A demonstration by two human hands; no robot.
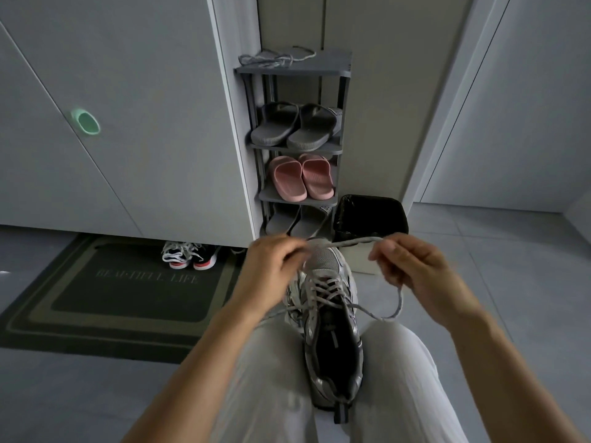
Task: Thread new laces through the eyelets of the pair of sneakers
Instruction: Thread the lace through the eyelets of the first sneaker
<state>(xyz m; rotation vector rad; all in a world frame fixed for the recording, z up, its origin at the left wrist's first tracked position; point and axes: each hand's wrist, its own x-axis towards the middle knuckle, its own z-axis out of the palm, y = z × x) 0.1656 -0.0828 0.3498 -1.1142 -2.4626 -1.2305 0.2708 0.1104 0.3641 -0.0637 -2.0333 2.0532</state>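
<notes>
Seated, looking down at my lap. One sneaker (332, 346), grey and silver with a dark lining, lies in the gap between my thighs. Its heel is toward me and its toe points away, toward the shoe rack (343, 75). My trousers (271, 378) are light grey.

The grey lace (351, 243) crosses through the eyelets over the tongue. One stretch runs level above the toe, from hand to hand. My left hand (271, 266) is over the left side of the toe, fingertips pinched on the lace; that spot is blurred, so I cannot tell the exact hold. My right hand (415, 270) is off the right side of the toe, thumb and fingers curled round the lace. From that hand a slack loop hangs down and comes back to the upper eyelets on the right side.

Around me:
- A second grey lace (276, 57) lies loose at the left front edge of the rack's top shelf.
- Grey slippers (294, 126) sit on the next shelf, pink slippers (302, 177) on the one below, and another grey pair at the bottom.
- A bin (371, 215) with a black liner stands on the floor just right of the rack.
- To the left a dark doormat (128, 282) lies on the floor. At its far edge, black, white and red sneakers (190, 255) are tucked under the cabinet.
</notes>
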